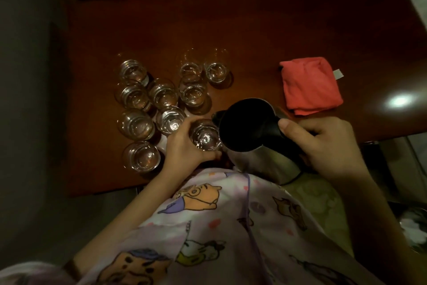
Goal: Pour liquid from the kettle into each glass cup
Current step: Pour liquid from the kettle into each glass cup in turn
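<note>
A dark reddish table [254, 30] fills the dim view. A black kettle [245, 125] is tilted just beside the right hand [323, 144], whose fingers curl tightly round its handle. Beyond those fingers lies a folded red cloth [310, 85]. The left hand [184, 146] wraps its fingers round one glass cup [205, 135] touching the spout. Nine other glasses [161, 95] crowd beyond and left of those fingers.

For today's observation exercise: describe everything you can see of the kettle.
The kettle has a black lid and handle and a dull metal body. It is tipped leftward, spout beside the glass cup that the left hand grips. The right hand grips its handle. No stream shows in the dim light.
</note>
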